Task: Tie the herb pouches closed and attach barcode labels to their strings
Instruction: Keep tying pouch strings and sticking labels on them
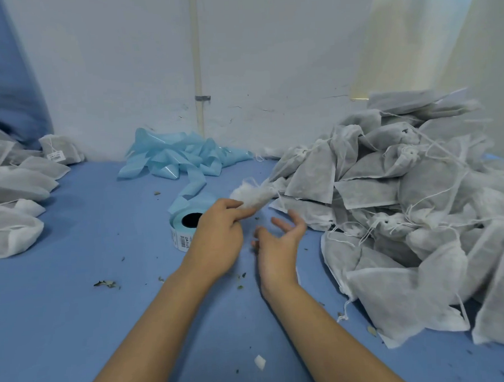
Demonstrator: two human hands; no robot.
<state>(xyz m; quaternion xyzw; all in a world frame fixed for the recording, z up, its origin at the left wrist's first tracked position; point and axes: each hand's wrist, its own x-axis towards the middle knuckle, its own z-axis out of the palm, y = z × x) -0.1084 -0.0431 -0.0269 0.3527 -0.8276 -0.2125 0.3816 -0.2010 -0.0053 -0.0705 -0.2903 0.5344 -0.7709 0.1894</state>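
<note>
White non-woven fabric makes up every herb pouch here, thin and floppy, with grey-green filling showing through. The pouch in hand sits just above centre of the frame, blurred by motion, its gathered mouth pinched between the thumb and fingers of the left hand. The right hand hangs just beside it, lower and to the right, fingers loosely spread and grasping nothing.

Judging by how it hangs from a light pinch, the pouch weighs very little and will sag and shift rather than keep its shape. The cloth looks matt, not slippery, but the dried herb inside probably crumbles: flakes lie scattered on the blue table. The sensible hold is at the neck, where the fabric bunches and the thin white drawstring runs; squeezing the body would only crush the contents. The string itself is fine and limp, so it calls for fingertips.

Untied pouches are heaped in a pile at the right of the frame, their strings tangled across one another, so pulling one free may drag its neighbours. Labelled pouches lie at the left edge. A label roll stands just left of the left hand, its blue backing strip trailing toward the wall.
</note>
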